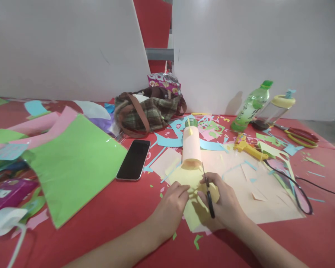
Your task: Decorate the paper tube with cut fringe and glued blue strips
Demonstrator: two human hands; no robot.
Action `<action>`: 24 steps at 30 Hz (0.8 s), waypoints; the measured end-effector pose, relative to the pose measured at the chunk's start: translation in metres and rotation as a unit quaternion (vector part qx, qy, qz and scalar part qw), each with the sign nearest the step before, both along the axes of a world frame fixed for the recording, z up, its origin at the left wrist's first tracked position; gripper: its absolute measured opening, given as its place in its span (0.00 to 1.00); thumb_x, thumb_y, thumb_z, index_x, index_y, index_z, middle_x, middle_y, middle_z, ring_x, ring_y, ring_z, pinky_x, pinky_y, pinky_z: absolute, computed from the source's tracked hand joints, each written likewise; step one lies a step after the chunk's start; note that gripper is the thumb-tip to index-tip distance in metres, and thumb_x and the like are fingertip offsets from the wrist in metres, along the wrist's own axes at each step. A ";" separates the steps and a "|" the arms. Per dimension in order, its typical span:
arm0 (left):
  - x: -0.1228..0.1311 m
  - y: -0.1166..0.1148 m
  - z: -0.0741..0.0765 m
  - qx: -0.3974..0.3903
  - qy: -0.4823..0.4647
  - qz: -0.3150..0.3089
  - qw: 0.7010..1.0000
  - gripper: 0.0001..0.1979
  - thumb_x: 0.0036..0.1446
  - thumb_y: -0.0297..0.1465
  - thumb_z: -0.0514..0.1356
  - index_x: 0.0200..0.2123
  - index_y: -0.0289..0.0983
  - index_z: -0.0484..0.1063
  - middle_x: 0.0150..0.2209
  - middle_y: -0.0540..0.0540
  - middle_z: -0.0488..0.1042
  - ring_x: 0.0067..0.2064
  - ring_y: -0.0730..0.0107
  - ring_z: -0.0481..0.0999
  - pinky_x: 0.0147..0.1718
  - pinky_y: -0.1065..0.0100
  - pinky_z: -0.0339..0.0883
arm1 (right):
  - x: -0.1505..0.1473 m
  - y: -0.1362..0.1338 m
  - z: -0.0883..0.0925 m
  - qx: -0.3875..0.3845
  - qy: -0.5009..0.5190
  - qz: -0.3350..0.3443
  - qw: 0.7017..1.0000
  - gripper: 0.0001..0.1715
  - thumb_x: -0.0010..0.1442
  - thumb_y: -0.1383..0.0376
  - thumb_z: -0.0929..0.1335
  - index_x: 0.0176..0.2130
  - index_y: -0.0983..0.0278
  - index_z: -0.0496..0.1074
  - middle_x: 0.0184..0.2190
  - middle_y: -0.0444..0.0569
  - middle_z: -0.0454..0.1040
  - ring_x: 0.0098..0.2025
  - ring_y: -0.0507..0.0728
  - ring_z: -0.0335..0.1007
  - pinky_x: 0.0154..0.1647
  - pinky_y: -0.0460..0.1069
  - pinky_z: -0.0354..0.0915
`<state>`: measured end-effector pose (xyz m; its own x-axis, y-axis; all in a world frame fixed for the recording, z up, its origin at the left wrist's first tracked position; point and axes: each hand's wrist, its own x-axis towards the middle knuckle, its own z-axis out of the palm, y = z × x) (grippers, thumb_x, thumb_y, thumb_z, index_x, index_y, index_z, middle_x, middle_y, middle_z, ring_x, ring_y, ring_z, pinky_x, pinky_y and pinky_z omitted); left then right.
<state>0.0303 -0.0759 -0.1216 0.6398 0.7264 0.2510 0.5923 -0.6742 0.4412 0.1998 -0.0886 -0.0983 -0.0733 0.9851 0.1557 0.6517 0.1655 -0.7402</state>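
On the near side of the paper tube [191, 148], the right grip [226, 199] is clamped around black-handled scissors [210, 204], their blades pointing toward the tube. Yellow paper [190, 216] lies on the surface [100, 216] before the tube, under the scissors and the left grip [171, 204]; whether that grip pinches anything, I cannot tell.

ok so the table [95, 219] is bright red, big sheet [78, 160] lime green, glue gun [251, 150] yellow, scissors [210, 203] black-handled, bag [162, 111] dark greenish plaid lol

Craft workspace, paper scraps [214, 131], glue gun [251, 151]
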 end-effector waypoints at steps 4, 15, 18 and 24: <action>0.002 0.001 0.003 -0.005 -0.044 0.006 0.999 0.10 0.53 0.19 0.46 0.27 0.33 0.66 0.37 0.41 0.69 0.39 0.66 0.65 0.35 0.63 0.66 | -0.001 0.000 0.005 -0.051 0.057 -0.035 0.996 0.13 0.50 0.64 0.63 0.38 0.60 0.57 0.28 0.45 0.68 0.31 0.55 0.67 0.31 0.50 0.63; 0.002 0.004 0.011 -0.055 -0.144 0.042 0.987 0.09 0.53 0.23 0.49 0.24 0.34 0.65 0.30 0.45 0.70 0.33 0.71 0.66 0.32 0.68 0.64 | 0.001 -0.002 0.004 -0.095 0.224 0.040 0.969 0.15 0.52 0.66 0.64 0.40 0.59 0.56 0.36 0.48 0.68 0.38 0.55 0.68 0.39 0.52 0.63; 0.002 0.004 0.011 -0.020 -0.163 0.026 0.986 0.09 0.53 0.23 0.49 0.25 0.33 0.67 0.31 0.44 0.70 0.33 0.71 0.66 0.32 0.68 0.64 | 0.002 -0.001 0.006 -0.097 0.213 0.060 0.970 0.14 0.51 0.66 0.64 0.39 0.60 0.58 0.34 0.48 0.68 0.36 0.54 0.68 0.38 0.51 0.64; 0.003 0.004 0.009 0.023 -0.167 0.009 0.986 0.08 0.53 0.23 0.50 0.26 0.32 0.67 0.32 0.43 0.71 0.33 0.71 0.67 0.31 0.69 0.64 | 0.000 -0.003 0.009 -0.082 0.185 0.073 0.977 0.14 0.51 0.67 0.64 0.39 0.61 0.58 0.33 0.48 0.69 0.36 0.54 0.68 0.38 0.50 0.64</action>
<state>0.0329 -0.0720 -0.1124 0.5035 0.7196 0.4782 0.4316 -0.6890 0.5823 0.2002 -0.0916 -0.0889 -0.1839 0.9822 0.0384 0.3134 0.0956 -0.9448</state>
